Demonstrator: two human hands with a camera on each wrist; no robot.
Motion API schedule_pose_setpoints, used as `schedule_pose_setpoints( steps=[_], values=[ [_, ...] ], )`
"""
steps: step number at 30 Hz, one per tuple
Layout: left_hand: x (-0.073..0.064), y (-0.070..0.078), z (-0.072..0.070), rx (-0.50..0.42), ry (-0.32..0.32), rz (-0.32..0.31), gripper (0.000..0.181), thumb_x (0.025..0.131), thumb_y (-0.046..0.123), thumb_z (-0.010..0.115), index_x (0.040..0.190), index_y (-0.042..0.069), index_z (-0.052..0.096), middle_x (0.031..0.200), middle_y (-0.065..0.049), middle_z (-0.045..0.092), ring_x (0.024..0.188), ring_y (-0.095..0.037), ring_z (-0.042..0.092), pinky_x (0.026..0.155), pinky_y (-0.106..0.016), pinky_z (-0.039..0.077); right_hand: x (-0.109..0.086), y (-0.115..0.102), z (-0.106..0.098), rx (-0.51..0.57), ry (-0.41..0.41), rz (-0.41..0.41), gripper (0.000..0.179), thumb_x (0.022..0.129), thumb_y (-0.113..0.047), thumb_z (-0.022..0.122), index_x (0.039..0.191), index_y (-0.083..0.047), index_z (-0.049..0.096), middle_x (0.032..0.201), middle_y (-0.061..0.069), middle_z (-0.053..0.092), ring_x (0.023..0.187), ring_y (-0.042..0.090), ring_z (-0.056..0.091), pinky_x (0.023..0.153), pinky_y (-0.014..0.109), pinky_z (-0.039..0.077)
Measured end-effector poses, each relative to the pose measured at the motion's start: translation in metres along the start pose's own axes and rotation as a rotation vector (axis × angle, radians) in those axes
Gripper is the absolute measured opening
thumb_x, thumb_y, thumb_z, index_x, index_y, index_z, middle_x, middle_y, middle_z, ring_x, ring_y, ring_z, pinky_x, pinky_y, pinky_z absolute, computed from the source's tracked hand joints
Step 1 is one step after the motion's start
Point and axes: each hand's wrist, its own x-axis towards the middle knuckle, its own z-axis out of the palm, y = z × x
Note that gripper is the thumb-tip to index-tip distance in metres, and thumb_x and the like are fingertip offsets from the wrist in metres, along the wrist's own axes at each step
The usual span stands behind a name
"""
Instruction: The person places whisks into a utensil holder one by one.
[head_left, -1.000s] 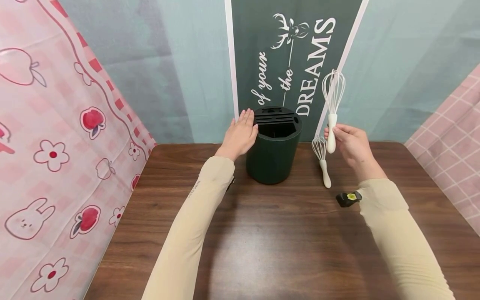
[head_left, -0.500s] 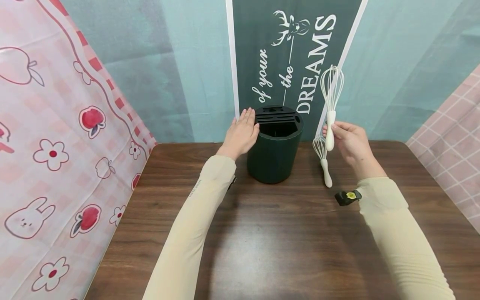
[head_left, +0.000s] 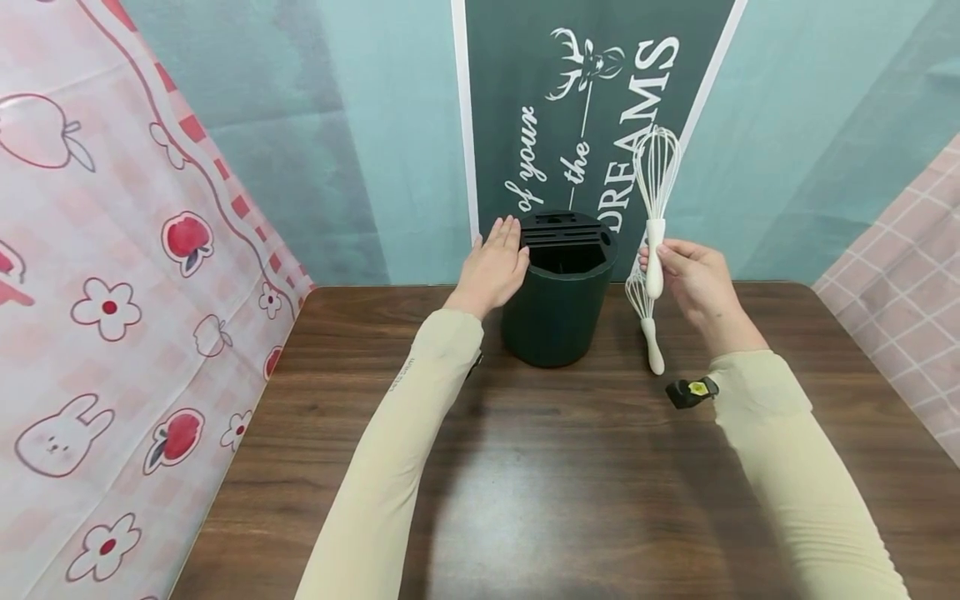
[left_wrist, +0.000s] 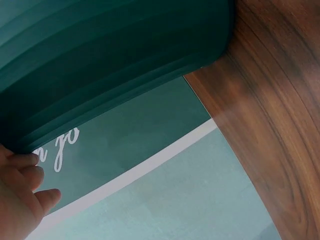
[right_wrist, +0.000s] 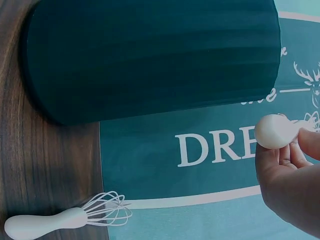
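Observation:
A dark green utensil holder (head_left: 555, 321) with a slotted black top (head_left: 558, 236) stands upright at the back of the table. My left hand (head_left: 491, 267) lies against its upper left side, fingers straight and fingertips at the rim. To the right of the holder, my right hand (head_left: 701, 283) pinches the handle of a white whisk (head_left: 655, 258) between thumb and fingers. That whisk is raised with its wire loops up. Below it a smaller white whisk (head_left: 651, 343) lies on the table, its loops toward the back. In the right wrist view the held handle's round end (right_wrist: 275, 131) faces the camera.
The brown wooden table (head_left: 525, 483) runs back to a blue-green cloth (head_left: 405, 167) with a dark lettered panel. Pink patterned cloth (head_left: 105, 317) hangs on the left, and a pink grid-patterned cloth (head_left: 900, 308) on the right.
The holder has shifted slightly to the right together with my left hand. My right hand has brought the raised whisk a little to the left and up. The smaller whisk lies unmoved.

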Motion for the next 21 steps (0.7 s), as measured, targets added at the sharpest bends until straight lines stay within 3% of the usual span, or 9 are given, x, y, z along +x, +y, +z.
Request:
schedule_pose_setpoints(
  steps=[6,21],
  values=[
    [0.010,0.005,0.002,-0.005,0.013,-0.016,0.056,0.105,0.034,0.024,0.153,0.006,0.016,0.158,-0.005,0.014,0.145,-0.016,0.007,0.116,-0.038,0.008,0.016,-0.002,-0.003,-0.069,0.001,-0.008,0.018,0.094,0.000,0.054,0.089,0.000,0.072,0.083,0.009,0.070,0.078,0.015,0.068,0.075,0.023,0.053],
    [0.020,0.007,-0.003,-0.008,-0.018,-0.032,0.057,0.105,0.035,0.024,0.153,0.007,0.016,0.159,-0.005,0.012,0.145,-0.014,0.005,0.115,-0.036,0.007,0.026,-0.010,0.014,-0.145,0.015,0.030,0.017,0.094,-0.004,0.055,0.089,-0.007,0.071,0.084,0.007,0.071,0.079,0.015,0.068,0.075,0.023,0.053]
  ],
)
